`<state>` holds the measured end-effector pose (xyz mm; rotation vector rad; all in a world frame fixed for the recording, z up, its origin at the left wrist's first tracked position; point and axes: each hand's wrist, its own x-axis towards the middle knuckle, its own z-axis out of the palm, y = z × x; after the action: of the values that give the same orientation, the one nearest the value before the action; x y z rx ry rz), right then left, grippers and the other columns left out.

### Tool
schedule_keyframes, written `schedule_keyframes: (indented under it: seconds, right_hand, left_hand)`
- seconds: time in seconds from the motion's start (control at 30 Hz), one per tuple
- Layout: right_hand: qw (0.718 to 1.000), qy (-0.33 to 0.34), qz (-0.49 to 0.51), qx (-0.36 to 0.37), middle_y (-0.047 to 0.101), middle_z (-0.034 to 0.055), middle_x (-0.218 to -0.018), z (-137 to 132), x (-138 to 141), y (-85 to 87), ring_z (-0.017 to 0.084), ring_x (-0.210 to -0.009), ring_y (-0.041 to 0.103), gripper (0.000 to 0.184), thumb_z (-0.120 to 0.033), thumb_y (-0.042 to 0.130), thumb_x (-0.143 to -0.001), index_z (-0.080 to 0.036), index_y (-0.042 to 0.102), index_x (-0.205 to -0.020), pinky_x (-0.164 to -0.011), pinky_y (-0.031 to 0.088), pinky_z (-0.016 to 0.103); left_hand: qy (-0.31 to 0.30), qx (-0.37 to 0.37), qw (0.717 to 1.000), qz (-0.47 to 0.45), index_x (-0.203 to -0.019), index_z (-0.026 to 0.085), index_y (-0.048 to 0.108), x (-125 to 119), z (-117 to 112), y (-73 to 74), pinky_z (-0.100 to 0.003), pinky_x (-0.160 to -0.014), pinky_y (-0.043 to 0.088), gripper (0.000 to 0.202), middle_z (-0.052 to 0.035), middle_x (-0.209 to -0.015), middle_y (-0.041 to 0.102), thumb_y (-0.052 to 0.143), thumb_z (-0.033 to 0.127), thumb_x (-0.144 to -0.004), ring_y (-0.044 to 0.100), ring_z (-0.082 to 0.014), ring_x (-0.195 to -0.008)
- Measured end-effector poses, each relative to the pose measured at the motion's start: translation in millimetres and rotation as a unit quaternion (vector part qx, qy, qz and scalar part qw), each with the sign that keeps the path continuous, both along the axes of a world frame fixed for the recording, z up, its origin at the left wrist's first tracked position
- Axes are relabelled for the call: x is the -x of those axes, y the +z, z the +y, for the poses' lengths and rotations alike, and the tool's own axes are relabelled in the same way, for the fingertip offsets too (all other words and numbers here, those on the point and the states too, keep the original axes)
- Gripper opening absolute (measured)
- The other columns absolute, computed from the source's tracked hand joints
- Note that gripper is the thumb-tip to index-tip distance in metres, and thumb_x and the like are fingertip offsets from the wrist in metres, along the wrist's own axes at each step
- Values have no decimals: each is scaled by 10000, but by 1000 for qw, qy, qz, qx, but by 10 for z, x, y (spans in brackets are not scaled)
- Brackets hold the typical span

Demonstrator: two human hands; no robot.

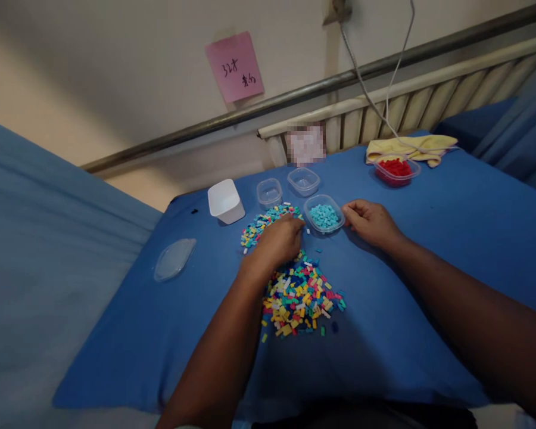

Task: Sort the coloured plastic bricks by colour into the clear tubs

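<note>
My left hand (282, 239) is over a loose pile of small coloured building bricks (297, 298), its fingers curled down and closed. Whatever is between its fingertips is hidden. More mixed bricks (256, 225) lie spread just beyond that hand. My right hand (371, 224) has its thumb and fingers closed at the right rim of a clear plastic container (307, 215). Light blue bricks (324, 215) cover the bottom of this container. A few single bricks lie on the blue cloth between the container and the pile.
Behind stand a white tub (226, 201) and two clear containers, one small (269, 192) and one wider (304, 180). A clear lid (174, 260) lies left. Far right, a container of red bricks (395, 170) sits by a yellow cloth (417, 145). A cable (361, 80) hangs behind.
</note>
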<state>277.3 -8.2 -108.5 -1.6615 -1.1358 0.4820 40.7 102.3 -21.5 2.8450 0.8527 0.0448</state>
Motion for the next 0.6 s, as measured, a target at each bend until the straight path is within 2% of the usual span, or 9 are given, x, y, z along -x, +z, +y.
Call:
schedule_keyframes:
  seconds: [0.1,0.17,0.3,0.37,0.47,0.6]
  right_hand:
    - [1000,9,1,0,774,45,-791,-7,-15,-35,206,-670,680,322,-487,594,-1002,-216,760,-956,-664,513,341]
    - [1000,13,-1,-1,778,44,-800,-20,-21,-45,208,-671,686,316,-489,599,-1002,-221,762,-967,-672,521,346]
    - [1000,13,7,0,782,49,-798,-37,-19,-35,211,-671,690,329,-503,604,-995,-218,765,-965,-685,534,352]
    - [1000,10,7,0,786,55,-802,-37,-16,-23,214,-682,695,334,-506,606,-990,-215,767,-966,-683,534,350]
    - [1000,7,-2,7,784,50,-802,-41,-13,-5,212,-681,692,335,-510,604,-991,-217,764,-959,-675,525,345]
    - [1000,12,0,9,780,39,-799,-64,-8,1,215,-683,691,340,-527,614,-990,-220,757,-957,-694,533,352]
  left_hand:
    - [-3,-22,998,61,-1311,195,756,-21,-130,-112,-376,-912,566,434,-147,-1243,718,487,92,-986,706,-295,-1127]
    - [-14,-6,998,68,-1271,174,763,-24,-186,-128,-376,-907,569,441,-147,-1232,725,504,55,-935,705,-297,-1117]
    - [-68,113,991,-9,-1153,180,781,163,-154,-46,-342,-1019,557,384,-79,-1205,768,506,45,-923,713,-238,-1129]
    - [-48,137,988,-60,-1166,183,779,290,-97,1,-330,-1051,551,397,-69,-1216,773,478,47,-945,714,-214,-1147]
    - [-15,107,993,-52,-1222,188,779,377,-80,15,-358,-1080,546,412,-90,-1268,755,481,69,-964,706,-231,-1186]
    - [-15,49,998,19,-1297,197,780,298,-309,-42,-407,-1036,568,390,-143,-1226,716,477,187,-1051,682,-287,-1187]
